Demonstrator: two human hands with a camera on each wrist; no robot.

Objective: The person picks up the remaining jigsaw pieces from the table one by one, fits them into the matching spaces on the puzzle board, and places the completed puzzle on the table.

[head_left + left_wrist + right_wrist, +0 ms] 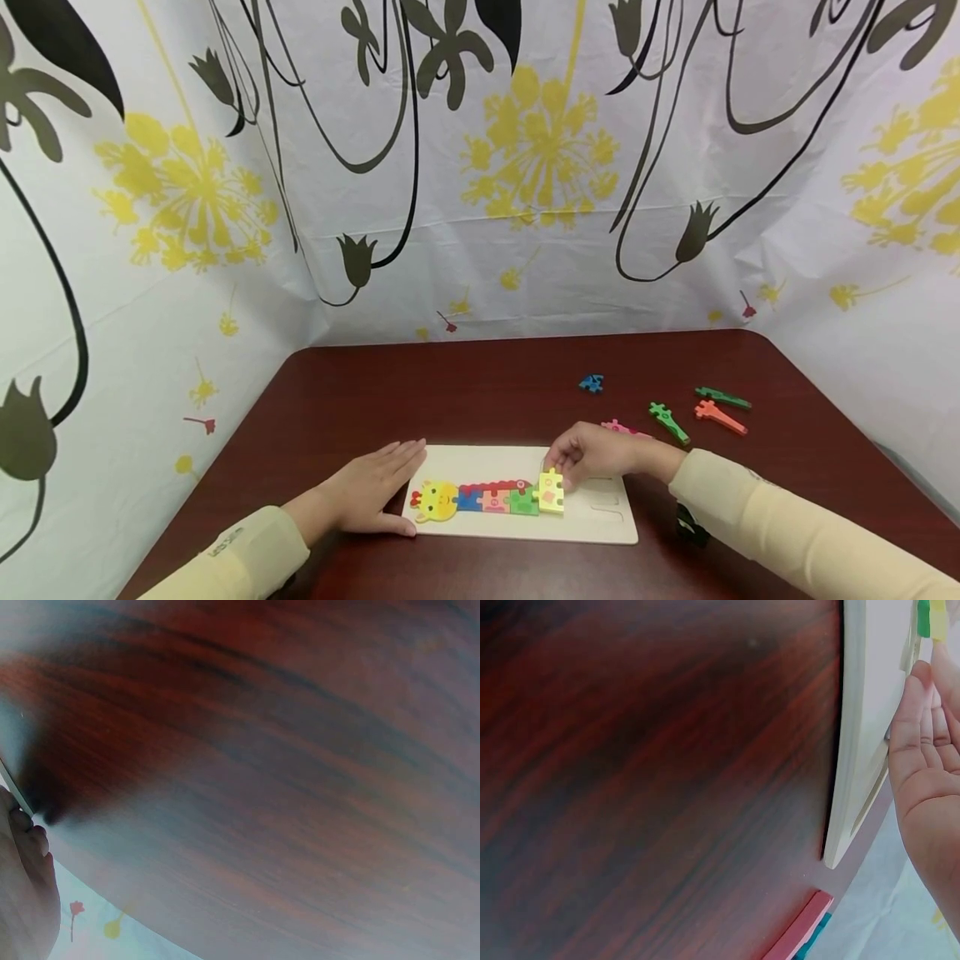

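Note:
A pale wooden puzzle board lies on the table with a giraffe-like yellow head at its left end. Blue, pink and green puzzle pieces run in a row from the head, below a red scalloped strip. My right hand pinches a yellow puzzle piece at the row's right end, beside the green one. The right wrist view shows the fingertips at the lower edge of that piece, over the board. My left hand rests flat across the board's left edge, fingers extended.
Loose puzzle pieces lie on the dark red table behind and to the right: blue, pink, light green, orange and dark green. A printed white cloth hangs around the table.

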